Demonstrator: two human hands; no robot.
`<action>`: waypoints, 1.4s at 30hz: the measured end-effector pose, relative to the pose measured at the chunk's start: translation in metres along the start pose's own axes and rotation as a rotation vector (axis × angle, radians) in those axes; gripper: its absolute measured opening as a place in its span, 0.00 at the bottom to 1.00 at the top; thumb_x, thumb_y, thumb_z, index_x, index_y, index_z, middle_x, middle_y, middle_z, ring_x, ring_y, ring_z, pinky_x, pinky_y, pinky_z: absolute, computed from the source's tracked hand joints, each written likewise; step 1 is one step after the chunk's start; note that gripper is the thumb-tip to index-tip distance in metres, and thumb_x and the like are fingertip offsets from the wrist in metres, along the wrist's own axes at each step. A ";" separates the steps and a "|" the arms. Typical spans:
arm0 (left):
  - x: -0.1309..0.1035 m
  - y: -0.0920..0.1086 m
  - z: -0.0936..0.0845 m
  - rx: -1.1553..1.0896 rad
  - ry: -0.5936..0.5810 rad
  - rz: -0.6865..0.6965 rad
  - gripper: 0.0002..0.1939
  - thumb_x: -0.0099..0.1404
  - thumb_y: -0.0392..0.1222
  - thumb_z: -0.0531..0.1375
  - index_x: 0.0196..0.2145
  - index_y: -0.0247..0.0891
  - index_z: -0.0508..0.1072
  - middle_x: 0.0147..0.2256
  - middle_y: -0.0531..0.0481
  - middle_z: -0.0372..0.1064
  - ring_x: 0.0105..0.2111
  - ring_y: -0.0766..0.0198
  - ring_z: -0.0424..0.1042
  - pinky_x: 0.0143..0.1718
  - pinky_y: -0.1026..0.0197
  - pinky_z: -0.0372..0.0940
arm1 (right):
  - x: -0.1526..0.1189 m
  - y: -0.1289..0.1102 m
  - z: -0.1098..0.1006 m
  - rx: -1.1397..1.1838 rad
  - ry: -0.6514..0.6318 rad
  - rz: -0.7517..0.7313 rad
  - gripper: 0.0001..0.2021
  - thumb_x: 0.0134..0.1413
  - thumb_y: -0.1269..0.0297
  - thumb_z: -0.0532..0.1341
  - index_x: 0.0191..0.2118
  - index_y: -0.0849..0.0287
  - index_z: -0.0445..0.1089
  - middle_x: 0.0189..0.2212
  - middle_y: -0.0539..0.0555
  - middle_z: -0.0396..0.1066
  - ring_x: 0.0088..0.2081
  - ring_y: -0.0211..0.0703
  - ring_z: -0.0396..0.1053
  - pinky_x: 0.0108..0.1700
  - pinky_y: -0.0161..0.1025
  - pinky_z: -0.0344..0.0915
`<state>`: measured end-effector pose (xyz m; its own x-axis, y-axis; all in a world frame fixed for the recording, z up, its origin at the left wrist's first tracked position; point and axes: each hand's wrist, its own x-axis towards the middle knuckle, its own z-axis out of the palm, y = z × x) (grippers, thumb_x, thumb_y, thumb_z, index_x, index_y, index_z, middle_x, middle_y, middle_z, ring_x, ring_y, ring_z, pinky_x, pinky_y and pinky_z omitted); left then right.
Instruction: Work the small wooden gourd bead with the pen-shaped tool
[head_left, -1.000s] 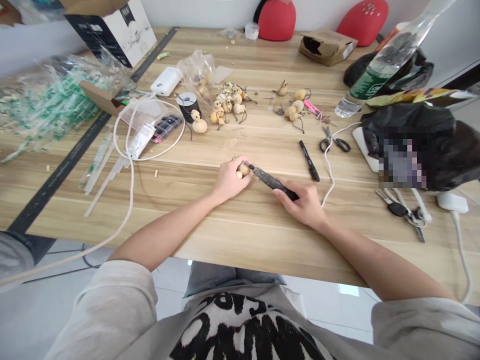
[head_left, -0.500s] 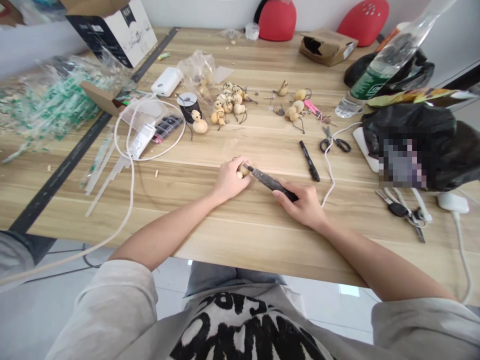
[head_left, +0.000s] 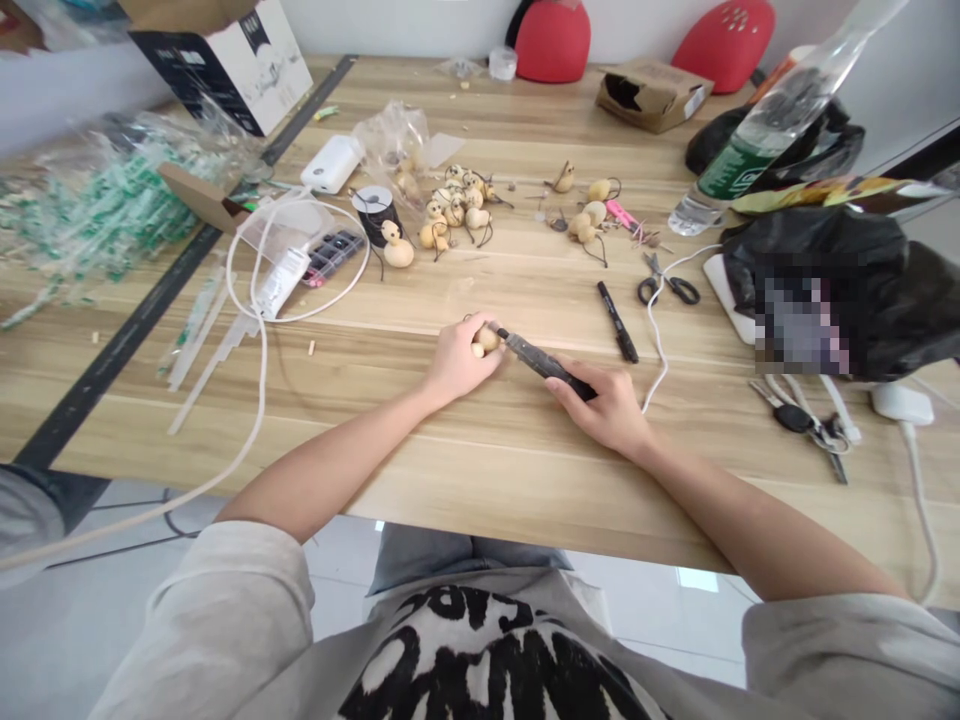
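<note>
My left hand (head_left: 463, 358) is closed around a small tan gourd (head_left: 487, 339) at the middle of the table, its fingers hiding part of it. My right hand (head_left: 604, 408) grips a long, dark grey hand tool (head_left: 534, 356) with a narrow tip; its exact kind is unclear. That tip points left and meets or nearly meets the gourd's right side. Beyond my hands stands a cluster of little gourds (head_left: 456, 205) with dark cords and drawn faces. One gourd with a face (head_left: 397, 246) sits apart, beside a spool of black cord (head_left: 376, 213).
Right of my hands lie a black marker (head_left: 617, 322), scissors (head_left: 667, 286), a white cable (head_left: 658, 365) and keys (head_left: 806, 420). A water bottle (head_left: 739, 165) leans near black bags (head_left: 885, 285). At left are translucent strips (head_left: 199, 375), a looped cable (head_left: 262, 400) and green-white packets (head_left: 135, 190).
The tool's tip has drawn back slightly to the right, uncovering more of the gourd. My left hand keeps its hold in nearly the same place.
</note>
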<state>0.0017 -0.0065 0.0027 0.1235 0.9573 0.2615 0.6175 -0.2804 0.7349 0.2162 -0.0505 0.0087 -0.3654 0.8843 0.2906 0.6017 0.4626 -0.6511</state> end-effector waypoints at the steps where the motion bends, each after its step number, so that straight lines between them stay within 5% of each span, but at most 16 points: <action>1: 0.000 0.000 0.000 0.002 0.003 -0.002 0.09 0.52 0.36 0.61 0.34 0.37 0.72 0.31 0.51 0.73 0.29 0.67 0.68 0.35 0.65 0.62 | 0.000 0.000 0.000 0.001 0.004 0.002 0.17 0.59 0.59 0.56 0.48 0.61 0.73 0.25 0.52 0.74 0.26 0.41 0.70 0.31 0.35 0.65; 11: 0.001 -0.002 0.001 -0.008 -0.010 0.000 0.12 0.49 0.31 0.59 0.34 0.37 0.72 0.29 0.52 0.72 0.28 0.66 0.68 0.33 0.65 0.62 | -0.002 0.004 0.003 -0.014 -0.039 -0.065 0.17 0.59 0.59 0.56 0.50 0.58 0.72 0.35 0.55 0.77 0.35 0.46 0.75 0.38 0.39 0.69; 42: 0.000 -0.001 0.000 -0.012 -0.008 0.025 0.10 0.51 0.35 0.61 0.34 0.37 0.72 0.31 0.52 0.73 0.29 0.67 0.68 0.34 0.65 0.62 | -0.001 0.002 0.002 -0.008 0.000 -0.053 0.16 0.59 0.60 0.56 0.50 0.58 0.72 0.34 0.54 0.78 0.32 0.45 0.75 0.36 0.38 0.69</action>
<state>0.0013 -0.0058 0.0017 0.1446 0.9506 0.2747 0.6044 -0.3046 0.7361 0.2166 -0.0506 0.0054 -0.3969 0.8587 0.3241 0.5872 0.5090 -0.6294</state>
